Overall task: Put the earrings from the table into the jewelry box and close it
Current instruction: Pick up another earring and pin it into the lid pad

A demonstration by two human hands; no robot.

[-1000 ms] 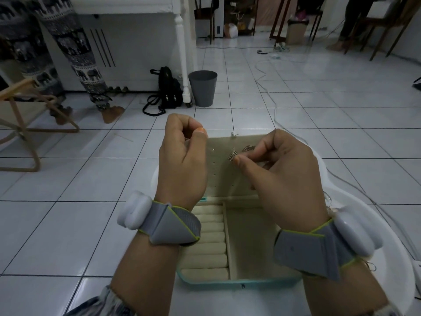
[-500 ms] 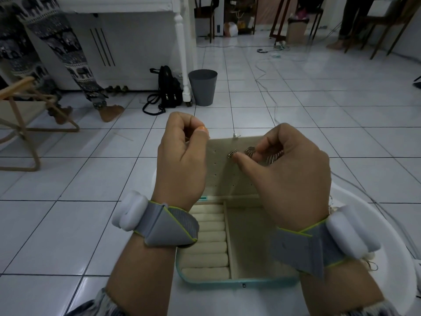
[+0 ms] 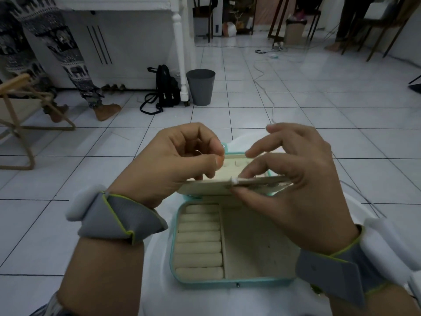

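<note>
1. My right hand [image 3: 296,185] pinches the front edge of the cream earring panel [image 3: 205,184], forefinger on top and thumb underneath. The other fingers are fanned out and touch nothing. I grip there because an earring [image 3: 265,185] glints along that same edge, just beside my thumb, and the pinch steadies the spot where it fastens.
2. The panel is tipped forward off the lid [image 3: 232,165], almost flat and edge-on to me. I judge that is to reach both its faces at once. A small pale bit shows at my fingertips, but I cannot tell what it is.
3. My left hand [image 3: 173,163] is curled over the panel's left end, thumb tip pressed against the forefinger. I cannot tell whether it braces the panel or nips something tiny.
4. The jewelry box [image 3: 205,280] lies open on the white desk [image 3: 159,281], directly below both hands. The ring rolls [image 3: 198,245] are on the left, with a plain compartment beside them. Working above it means anything I drop should land inside.
5. The box is not yet closed. The panel has to fold back against the lid first.
</note>
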